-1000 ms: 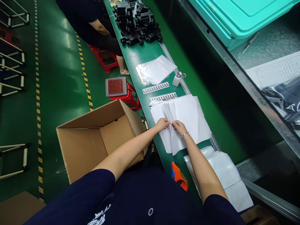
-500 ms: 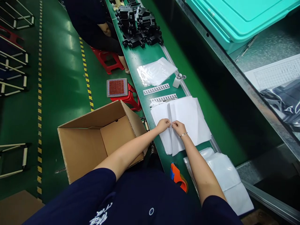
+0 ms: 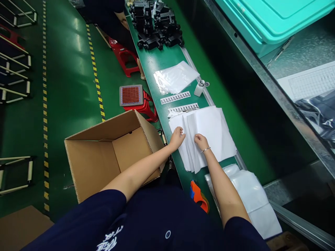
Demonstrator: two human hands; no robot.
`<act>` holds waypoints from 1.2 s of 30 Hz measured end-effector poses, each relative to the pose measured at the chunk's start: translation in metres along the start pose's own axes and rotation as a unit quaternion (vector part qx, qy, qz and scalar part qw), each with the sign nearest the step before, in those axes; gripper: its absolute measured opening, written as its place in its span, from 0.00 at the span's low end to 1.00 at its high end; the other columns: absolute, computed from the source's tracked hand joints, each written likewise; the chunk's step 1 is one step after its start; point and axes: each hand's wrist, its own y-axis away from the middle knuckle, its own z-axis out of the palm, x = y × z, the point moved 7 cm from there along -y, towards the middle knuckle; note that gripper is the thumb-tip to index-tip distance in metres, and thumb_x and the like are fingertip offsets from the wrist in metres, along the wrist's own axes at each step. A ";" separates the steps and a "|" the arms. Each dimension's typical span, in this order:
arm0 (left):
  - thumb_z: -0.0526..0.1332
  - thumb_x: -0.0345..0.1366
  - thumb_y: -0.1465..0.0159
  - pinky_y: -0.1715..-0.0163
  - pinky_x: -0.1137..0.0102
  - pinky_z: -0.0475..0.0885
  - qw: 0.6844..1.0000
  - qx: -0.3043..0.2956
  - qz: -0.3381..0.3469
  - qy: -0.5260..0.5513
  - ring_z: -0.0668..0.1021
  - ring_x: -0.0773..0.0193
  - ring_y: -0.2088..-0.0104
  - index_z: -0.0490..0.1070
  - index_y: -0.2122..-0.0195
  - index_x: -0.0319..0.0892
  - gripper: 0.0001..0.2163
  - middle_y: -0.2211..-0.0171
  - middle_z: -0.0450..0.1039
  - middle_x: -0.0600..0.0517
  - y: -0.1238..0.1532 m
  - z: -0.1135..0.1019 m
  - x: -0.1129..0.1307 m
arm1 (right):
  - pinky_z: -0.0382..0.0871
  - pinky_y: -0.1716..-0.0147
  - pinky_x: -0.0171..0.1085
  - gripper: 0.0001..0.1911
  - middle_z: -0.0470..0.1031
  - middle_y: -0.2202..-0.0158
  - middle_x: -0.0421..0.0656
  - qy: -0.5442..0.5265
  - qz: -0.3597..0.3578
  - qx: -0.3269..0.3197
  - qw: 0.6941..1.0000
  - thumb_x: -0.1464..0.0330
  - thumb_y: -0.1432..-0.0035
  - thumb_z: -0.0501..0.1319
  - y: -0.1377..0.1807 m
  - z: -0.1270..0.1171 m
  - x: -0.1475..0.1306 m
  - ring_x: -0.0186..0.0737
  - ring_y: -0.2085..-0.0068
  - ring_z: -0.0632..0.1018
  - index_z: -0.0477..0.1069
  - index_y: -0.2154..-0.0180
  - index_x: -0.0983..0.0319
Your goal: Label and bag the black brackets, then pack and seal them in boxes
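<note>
A stack of thin white sheets, soft like foam or paper, lies on the green workbench in front of me. Its left part is lifted into upright folds. My right hand is pinched closed on the edge of one white sheet, with a bracelet at the wrist. My left hand has its fingers curled at the fold on the left side, thumb and fingertips against a sheet edge. A short gap with raised layers lies between the two hands. Whether each holds one layer or more, I cannot tell.
Beyond the stack lie label strips, clear plastic bags, a small white container and black plastic parts. An orange tape dispenser and white plastic bags lie nearer. An open carton stands left; a co-worker sits beyond.
My hands were close together at one fold. They have moved apart, the left one leftward and slightly away from me, and the white layers between them have spread.
</note>
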 end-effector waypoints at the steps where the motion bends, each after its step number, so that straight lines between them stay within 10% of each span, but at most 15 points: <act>1: 0.55 0.29 0.40 0.54 0.65 0.68 1.000 0.009 0.008 -0.006 0.74 0.61 0.58 0.65 0.56 0.41 0.10 0.56 0.70 0.47 0.002 -0.004 0.003 | 0.63 0.72 0.35 0.12 0.66 0.78 0.36 0.000 -0.001 0.000 1.000 0.59 0.58 0.52 0.000 -0.001 0.000 0.35 0.75 0.67 0.65 0.74 0.60; 6: 0.55 0.34 0.37 0.56 0.65 0.70 0.998 -0.057 0.014 -0.004 0.76 0.59 0.60 0.71 0.66 0.41 0.07 0.64 0.75 0.48 0.004 0.006 0.007 | 0.63 0.71 0.36 0.10 0.66 0.78 0.37 0.018 -0.008 0.001 1.000 0.61 0.55 0.52 0.005 -0.006 -0.006 0.35 0.75 0.67 0.65 0.73 0.60; 10: 0.56 0.44 0.36 0.62 0.68 0.72 0.994 -0.102 -0.018 0.023 0.78 0.58 0.60 0.71 0.54 0.39 0.16 0.60 0.77 0.46 0.004 0.030 0.006 | 0.64 0.68 0.37 0.08 0.66 0.79 0.36 0.050 -0.027 0.003 0.998 0.61 0.52 0.55 0.011 -0.001 -0.018 0.37 0.74 0.67 0.66 0.74 0.59; 19: 0.51 0.30 0.37 0.66 0.70 0.70 0.991 -0.073 -0.083 0.075 0.76 0.61 0.68 0.67 0.75 0.40 0.10 0.73 0.73 0.49 -0.011 0.030 0.005 | 0.71 0.61 0.42 0.14 0.77 0.67 0.46 0.053 -0.030 0.026 0.998 0.60 0.43 0.54 0.053 -0.042 -0.042 0.39 0.66 0.76 0.73 0.66 0.62; 24: 0.52 0.32 0.37 0.75 0.74 0.65 0.984 -0.089 -0.094 0.125 0.70 0.67 0.77 0.63 0.76 0.41 0.11 0.79 0.66 0.53 -0.016 0.035 0.019 | 0.74 0.66 0.39 0.16 0.80 0.66 0.45 0.009 -0.028 -0.198 0.980 0.58 0.44 0.58 0.120 0.010 -0.054 0.38 0.70 0.79 0.78 0.63 0.61; 30: 0.52 0.33 0.36 0.77 0.74 0.67 0.969 -0.142 -0.125 0.156 0.70 0.68 0.77 0.65 0.71 0.39 0.07 0.77 0.66 0.52 -0.013 0.051 0.037 | 0.72 0.56 0.41 0.21 0.79 0.59 0.48 0.168 -0.051 0.015 0.984 0.66 0.35 0.45 0.117 0.005 -0.072 0.41 0.60 0.79 0.75 0.56 0.61; 36: 0.54 0.33 0.38 0.71 0.68 0.73 0.955 -0.207 -0.169 0.129 0.75 0.62 0.73 0.68 0.68 0.37 0.06 0.78 0.70 0.50 -0.022 0.058 0.052 | 0.70 0.58 0.37 0.11 0.78 0.60 0.50 0.350 -0.043 -0.103 0.930 0.70 0.38 0.55 0.088 0.063 -0.058 0.42 0.59 0.78 0.74 0.57 0.64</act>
